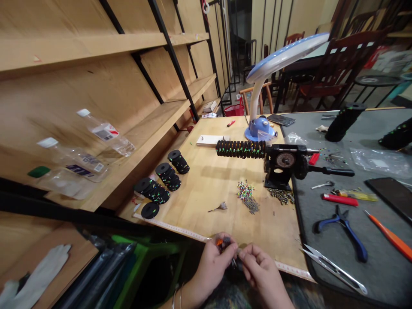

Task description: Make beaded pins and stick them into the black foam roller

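Observation:
Both of my hands meet at the near edge of the wooden table (212, 180). My left hand (214, 262) pinches a small dark piece with an orange tip (222, 243). My right hand (262, 268) is closed in a pinch against the same piece from the right. What exactly the piece is, I cannot make out. A little beyond my hands lie a pile of small coloured beads (246, 193) and a small feathery tuft (220, 207). A black hand-crank winder (283, 165) carries a row of black spools (241, 149) on its shaft.
Stacks of black spools (161, 182) lie at the table's left. On the grey mat (380, 257) at the right are blue pliers (346, 229), thread snips (333, 268), a red lighter (339, 199) and an orange tool (389, 236). A blue desk lamp (262, 124) stands behind. Plastic bottles (106, 135) lie on the shelf.

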`<state>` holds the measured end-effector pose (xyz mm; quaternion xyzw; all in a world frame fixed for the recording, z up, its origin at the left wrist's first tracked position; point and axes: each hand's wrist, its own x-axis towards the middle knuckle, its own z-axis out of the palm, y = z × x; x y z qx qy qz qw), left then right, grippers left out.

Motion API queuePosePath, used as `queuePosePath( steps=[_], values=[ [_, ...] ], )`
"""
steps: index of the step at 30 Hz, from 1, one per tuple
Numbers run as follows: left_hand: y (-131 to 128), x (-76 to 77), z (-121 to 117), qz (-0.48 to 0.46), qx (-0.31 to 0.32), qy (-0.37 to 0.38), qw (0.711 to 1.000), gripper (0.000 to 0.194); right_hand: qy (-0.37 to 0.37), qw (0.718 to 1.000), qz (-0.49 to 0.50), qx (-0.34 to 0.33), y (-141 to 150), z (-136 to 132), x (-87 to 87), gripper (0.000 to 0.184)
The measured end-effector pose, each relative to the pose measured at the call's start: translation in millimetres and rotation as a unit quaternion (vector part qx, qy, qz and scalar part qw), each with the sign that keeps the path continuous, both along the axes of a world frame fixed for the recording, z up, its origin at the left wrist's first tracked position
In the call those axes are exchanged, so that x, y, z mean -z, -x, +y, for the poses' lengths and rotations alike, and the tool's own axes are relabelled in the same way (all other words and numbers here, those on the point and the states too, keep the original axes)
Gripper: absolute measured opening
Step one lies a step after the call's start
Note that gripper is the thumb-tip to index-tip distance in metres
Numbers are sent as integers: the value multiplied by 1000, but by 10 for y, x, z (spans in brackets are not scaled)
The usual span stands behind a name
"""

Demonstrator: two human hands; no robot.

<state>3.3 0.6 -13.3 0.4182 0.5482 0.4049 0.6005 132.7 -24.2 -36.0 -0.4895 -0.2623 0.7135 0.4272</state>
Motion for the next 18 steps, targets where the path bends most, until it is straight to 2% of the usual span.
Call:
queuePosePath(
  steps=[11,18],
  values=[
    [25,-97,-50,94,40,-86,991,11,-14,999,-40,14,-18,48,-41,59],
    [22,-102,-79,137,81,-105,982,9,-32,999,-21,18,-21,53,-60,57]
  ],
)
